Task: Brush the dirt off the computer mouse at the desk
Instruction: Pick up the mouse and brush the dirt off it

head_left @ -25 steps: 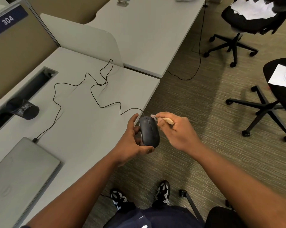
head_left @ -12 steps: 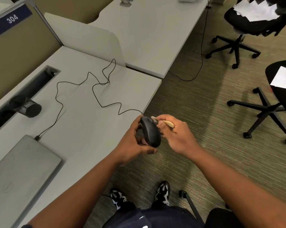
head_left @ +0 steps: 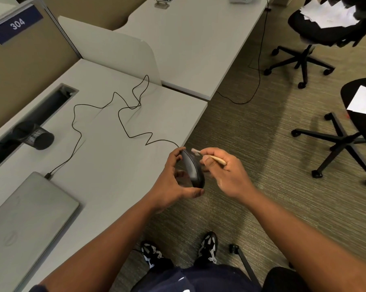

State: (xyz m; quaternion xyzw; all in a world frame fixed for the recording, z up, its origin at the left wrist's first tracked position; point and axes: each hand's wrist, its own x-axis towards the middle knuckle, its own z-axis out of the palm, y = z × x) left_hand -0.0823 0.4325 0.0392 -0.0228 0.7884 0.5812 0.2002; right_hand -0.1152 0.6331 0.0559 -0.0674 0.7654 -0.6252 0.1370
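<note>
Two hands meet just off the front right corner of the desk, above the carpet. In the head view, the left hand grips the black computer mouse, which is tilted up on its side, with the thumb curled under its near end and the fingers wrapped round the far end and the hidden side. The mouse is held in the air, clear of the desk top, just beyond the desk's edge. Its thin black cable runs from the far end of the mouse back across the desk in loose bends to a plug at the corner of the closed grey laptop, which lies at the near left of the desk.

The right hand pinches a small brush with a pale wooden handle, thumb and curled fingers clamped round the handle. Its light bristle end points left and sits at the upper far edge of the mouse; whether the bristles touch it cannot be told.

A black mesh cup lies on its side beside the cable slot at the desk's left. Two black office chairs carrying loose papers stand on the carpet to the right.
</note>
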